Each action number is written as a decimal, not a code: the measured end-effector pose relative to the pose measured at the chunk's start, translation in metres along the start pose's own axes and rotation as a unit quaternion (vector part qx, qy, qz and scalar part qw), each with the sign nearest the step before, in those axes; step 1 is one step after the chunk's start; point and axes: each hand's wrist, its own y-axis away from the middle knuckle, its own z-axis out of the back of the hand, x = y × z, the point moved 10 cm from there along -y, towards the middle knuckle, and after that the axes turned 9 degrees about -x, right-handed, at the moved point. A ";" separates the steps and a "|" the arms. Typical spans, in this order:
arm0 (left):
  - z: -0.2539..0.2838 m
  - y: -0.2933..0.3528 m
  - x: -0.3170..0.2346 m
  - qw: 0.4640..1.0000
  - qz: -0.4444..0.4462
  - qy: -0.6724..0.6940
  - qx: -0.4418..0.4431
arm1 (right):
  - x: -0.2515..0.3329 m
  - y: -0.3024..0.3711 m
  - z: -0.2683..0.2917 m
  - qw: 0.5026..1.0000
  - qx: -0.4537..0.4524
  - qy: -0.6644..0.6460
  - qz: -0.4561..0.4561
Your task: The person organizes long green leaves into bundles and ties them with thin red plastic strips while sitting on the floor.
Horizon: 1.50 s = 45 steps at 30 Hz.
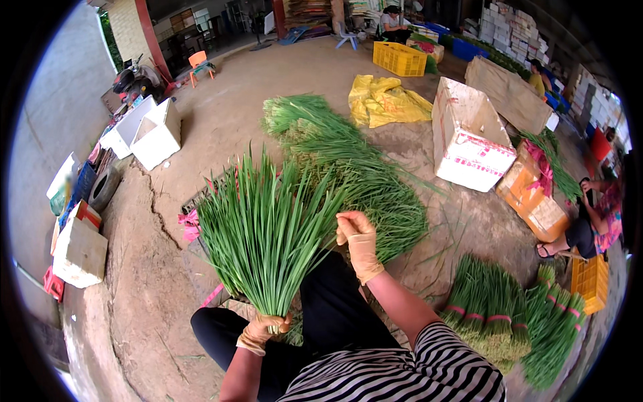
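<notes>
My left hand (260,331), in a pale rubber glove, is wrapped around the base of a thick bunch of garlic chives (264,231). The long green leaves fan upward in front of my lap. At the right side of the fan is my gloved right hand (360,242), raised, with its fingers pinched together near the leaf tips. Whatever may be between those fingers is too small to make out. Beyond both hands, a long heap of loose garlic chives (362,164) lies on the concrete floor.
Garlic chive bundles (495,301) tied with pink bands lie at right. A white foam box (475,151), yellow sack (388,100) and yellow crate (400,59) stand beyond the heap. More foam boxes (157,134) are at left. A seated person (599,214) is at far right.
</notes>
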 end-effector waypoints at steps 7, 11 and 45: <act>-0.013 -0.001 -0.009 1.000 -0.011 0.014 -0.001 | -0.050 0.027 -0.025 0.971 0.116 0.153 -0.146; -0.008 -0.001 -0.008 1.000 -0.021 -0.003 -0.019 | -0.057 0.031 -0.027 0.976 0.119 0.078 -0.167; 0.018 0.002 -0.032 0.983 -0.124 -0.114 -0.077 | 0.041 0.069 -0.054 0.807 0.320 0.426 0.255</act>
